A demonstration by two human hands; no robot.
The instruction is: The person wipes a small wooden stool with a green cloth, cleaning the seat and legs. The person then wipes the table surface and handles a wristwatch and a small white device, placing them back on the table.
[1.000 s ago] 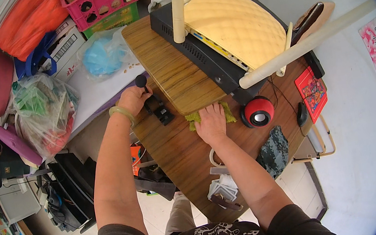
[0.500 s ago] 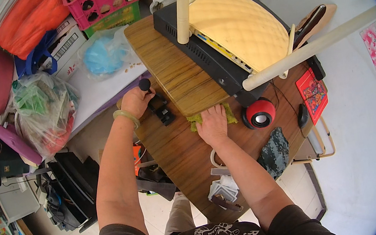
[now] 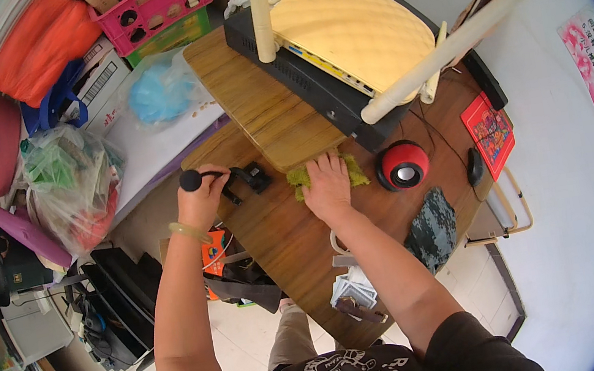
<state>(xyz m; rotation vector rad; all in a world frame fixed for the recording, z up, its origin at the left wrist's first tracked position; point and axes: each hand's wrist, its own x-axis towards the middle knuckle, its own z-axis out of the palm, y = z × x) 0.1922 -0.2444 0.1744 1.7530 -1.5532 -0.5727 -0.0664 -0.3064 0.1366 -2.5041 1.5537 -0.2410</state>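
My left hand (image 3: 199, 201) is closed around a black stand with a round knob (image 3: 190, 181), at the left edge of the brown wooden table (image 3: 261, 229). The stand's black bracket-like part (image 3: 253, 180) reaches right, over the tabletop. My right hand (image 3: 328, 190) holds a green cloth (image 3: 299, 178) down against the table, its fingers over the cloth. The cloth lies just in front of a raised wooden shelf (image 3: 241, 94). Right of that hand sits a red and black round speaker (image 3: 391, 168).
A black box carrying a cream router (image 3: 366, 29) with upright antennas rests on the shelf. Farther right are a black mouse (image 3: 474, 166), a red booklet (image 3: 489, 132) and a dark patterned cloth (image 3: 430, 231). Sunglasses (image 3: 358, 310) lie at the near edge. Plastic bags (image 3: 70, 185) crowd the left.
My left hand has moved left and nearer with the black stand, whose knob end now points left. My right hand stays on the green cloth. The whole view has shifted slightly.
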